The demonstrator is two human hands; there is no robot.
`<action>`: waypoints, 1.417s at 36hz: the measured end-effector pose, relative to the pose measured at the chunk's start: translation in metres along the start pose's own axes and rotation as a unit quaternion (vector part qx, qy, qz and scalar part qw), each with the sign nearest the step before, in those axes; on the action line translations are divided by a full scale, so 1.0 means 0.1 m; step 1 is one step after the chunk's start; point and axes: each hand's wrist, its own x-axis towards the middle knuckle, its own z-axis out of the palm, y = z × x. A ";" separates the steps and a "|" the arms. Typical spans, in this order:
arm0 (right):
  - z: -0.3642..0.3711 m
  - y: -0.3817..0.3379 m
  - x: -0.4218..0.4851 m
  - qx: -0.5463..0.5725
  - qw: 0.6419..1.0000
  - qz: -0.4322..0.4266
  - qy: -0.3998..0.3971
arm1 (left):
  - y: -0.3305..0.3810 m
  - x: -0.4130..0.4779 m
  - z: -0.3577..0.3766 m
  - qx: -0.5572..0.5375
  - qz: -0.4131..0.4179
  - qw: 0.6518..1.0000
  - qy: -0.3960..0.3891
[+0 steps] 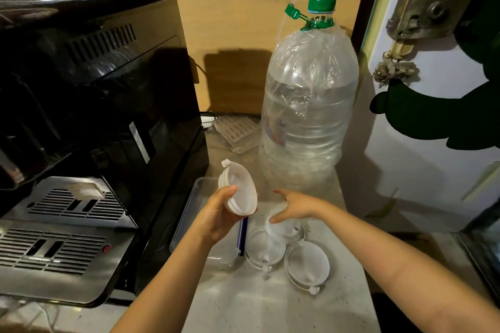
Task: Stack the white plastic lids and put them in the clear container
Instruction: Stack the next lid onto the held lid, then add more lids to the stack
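Note:
My left hand [216, 217] holds a small stack of white plastic lids [239, 192] tilted on edge above the clear container [189, 213], which lies on the counter beside the black machine. My right hand [293, 207] hovers with fingers spread just over another white lid [286, 230] on the counter; whether the fingertips touch it I cannot tell. Two more white lids lie flat nearer to me, one [263, 247] on the left and one [307, 265] on the right.
A black coffee machine [94, 105] with a metal drip tray fills the left. A large clear water bottle [308, 105] with a green cap stands behind the lids. A white door [433, 121] bounds the right. A dark blue clip [242, 236] lies at the container's edge.

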 end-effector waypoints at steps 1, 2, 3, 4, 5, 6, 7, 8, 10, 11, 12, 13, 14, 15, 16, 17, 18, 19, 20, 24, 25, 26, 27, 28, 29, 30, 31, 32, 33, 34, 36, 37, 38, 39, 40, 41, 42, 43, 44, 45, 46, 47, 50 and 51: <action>0.04 0.02 0.05 -0.011 1.000 0.013 -0.004 | 0.01 -0.01 -0.01 0.002 0.002 1.000 0.002; 0.09 0.04 0.10 -0.021 0.999 0.026 -0.007 | 0.02 -0.03 -0.03 0.000 0.003 1.000 0.005; 0.12 0.06 0.14 -0.027 0.999 0.039 -0.006 | 0.03 -0.04 -0.04 0.000 0.005 1.000 0.008; 0.16 0.07 0.18 -0.033 0.998 0.051 -0.003 | 0.04 -0.05 -0.05 0.000 0.006 1.000 0.010; 0.20 0.08 0.21 -0.036 0.997 0.061 0.000 | 0.04 -0.07 -0.06 0.003 0.007 1.000 0.013; 0.22 0.10 0.24 -0.040 0.997 0.070 0.001 | 0.05 -0.09 -0.07 0.008 0.008 1.000 0.014; 0.25 0.10 0.27 -0.049 0.996 0.079 -0.001 | 0.05 -0.12 -0.08 0.014 0.008 1.000 0.014; 0.26 0.11 0.30 -0.061 0.994 0.091 -0.003 | 0.06 -0.13 -0.09 0.021 0.007 1.000 0.012; 0.29 0.11 0.32 -0.084 0.988 0.126 -0.016 | 0.06 -0.17 -0.11 0.030 0.005 0.999 0.014; 0.30 0.11 0.33 -0.098 0.985 0.142 -0.024 | 0.07 -0.19 -0.12 0.034 0.003 0.999 0.016; 0.30 0.10 0.33 -0.118 0.981 0.153 -0.029 | 0.07 -0.21 -0.13 0.037 0.000 0.999 0.017; 0.31 0.08 0.34 -0.139 0.977 0.160 -0.030 | 0.08 -0.22 -0.15 0.039 -0.002 0.999 0.020; 0.32 0.07 0.34 -0.159 0.973 0.165 -0.027 | 0.08 -0.23 -0.16 0.040 -0.005 0.999 0.021; 0.32 0.06 0.35 -0.173 0.970 0.169 -0.024 | 0.08 -0.25 -0.18 0.041 -0.007 0.999 0.022; 0.33 0.05 0.35 -0.183 0.968 0.173 -0.021 | 0.07 -0.27 -0.20 0.044 -0.008 0.999 0.023; 0.33 0.04 0.36 -0.188 0.966 0.176 -0.018 | 0.07 -0.28 -0.22 0.047 -0.008 0.999 0.025; 0.33 0.03 0.37 -0.189 0.965 0.179 -0.018 | 0.06 -0.29 -0.24 0.049 -0.008 0.998 0.026; 0.33 0.02 0.38 -0.187 0.965 0.181 -0.019 | 0.06 -0.31 -0.25 0.051 -0.009 0.998 0.026; 0.33 0.01 0.39 -0.183 0.966 0.183 -0.020 | 0.06 -0.32 -0.27 0.054 -0.009 0.998 0.026; 0.33 0.01 0.42 -0.178 0.966 0.184 -0.015 | 0.05 -0.34 -0.31 0.066 -0.014 0.997 0.031; 0.34 0.01 0.43 -0.175 0.967 0.184 -0.013 | 0.05 -0.34 -0.32 0.067 -0.015 0.997 0.033; 0.34 0.02 0.43 -0.169 0.968 0.184 -0.009 | 0.04 -0.34 -0.32 0.068 -0.015 0.997 0.035; 0.34 0.03 0.43 -0.162 0.969 0.184 -0.004 | 0.03 -0.34 -0.32 0.068 -0.015 0.997 0.037; 0.34 0.04 0.44 -0.154 0.971 0.182 0.004 | 0.02 -0.34 -0.33 0.068 -0.015 0.997 0.040; 0.33 0.04 0.44 -0.143 0.973 0.179 0.012 | 0.01 -0.33 -0.33 0.068 -0.015 0.997 0.044; 0.31 0.05 0.44 -0.126 0.976 0.176 0.020 | 0.00 -0.33 -0.32 0.067 -0.016 0.997 0.047; 0.29 0.05 0.44 -0.105 0.979 0.173 0.026 | 0.00 -0.32 -0.31 0.064 -0.016 0.997 0.048; 0.26 0.04 0.44 -0.084 0.982 0.168 0.032 | -0.01 -0.31 -0.30 0.061 -0.017 0.997 0.047; 0.22 0.03 0.44 -0.065 0.984 0.161 0.039 | -0.01 -0.29 -0.29 0.057 -0.017 0.997 0.047; 0.18 0.02 0.44 -0.045 0.986 0.152 0.048 | -0.02 -0.28 -0.27 0.052 -0.016 0.997 0.048; 0.09 0.00 0.43 0.014 0.989 0.130 0.069 | -0.03 -0.26 -0.24 0.040 -0.020 0.998 0.050; 0.05 -0.01 0.41 0.052 0.989 0.117 0.080 | -0.03 -0.24 -0.22 0.036 -0.024 0.998 0.054; 0.00 -0.02 0.38 0.093 0.986 0.100 0.093 | -0.04 -0.22 -0.20 0.032 -0.027 0.998 0.055; -0.05 -0.04 0.35 0.137 0.982 0.081 0.102 | -0.04 -0.20 -0.18 0.030 -0.030 0.997 0.057; -0.11 -0.06 0.31 0.182 0.975 0.063 0.109 | -0.05 -0.18 -0.16 0.026 -0.033 0.997 0.059; -0.16 -0.09 0.26 0.224 0.967 0.051 0.112 | -0.07 -0.16 -0.14 0.020 -0.035 0.997 0.063; -0.22 -0.13 0.20 0.258 0.958 0.046 0.112 | -0.08 -0.15 -0.12 0.012 -0.035 0.997 0.065; -0.27 -0.18 0.14 0.287 0.950 0.042 0.112 | -0.09 -0.13 -0.09 0.002 -0.035 0.997 0.066; -0.32 -0.22 0.09 0.314 0.942 0.034 0.113 | -0.09 -0.12 -0.06 -0.012 -0.034 0.997 0.067; -0.36 -0.27 0.03 0.341 0.932 0.020 0.118 | -0.11 -0.10 -0.03 -0.028 -0.035 0.996 0.070; -0.41 -0.31 -0.02 0.367 0.921 0.001 0.127 | -0.11 -0.07 0.01 -0.040 -0.036 0.996 0.076; -0.44 -0.35 -0.06 0.393 0.910 -0.022 0.133 | -0.12 -0.06 0.04 -0.049 -0.036 0.995 0.083; -0.49 -0.45 -0.20 0.454 0.870 -0.105 0.160 | -0.11 -0.02 0.17 -0.080 -0.033 0.993 0.080; -0.48 -0.48 -0.25 0.467 0.857 -0.131 0.172 | -0.10 0.00 0.22 -0.095 -0.033 0.992 0.075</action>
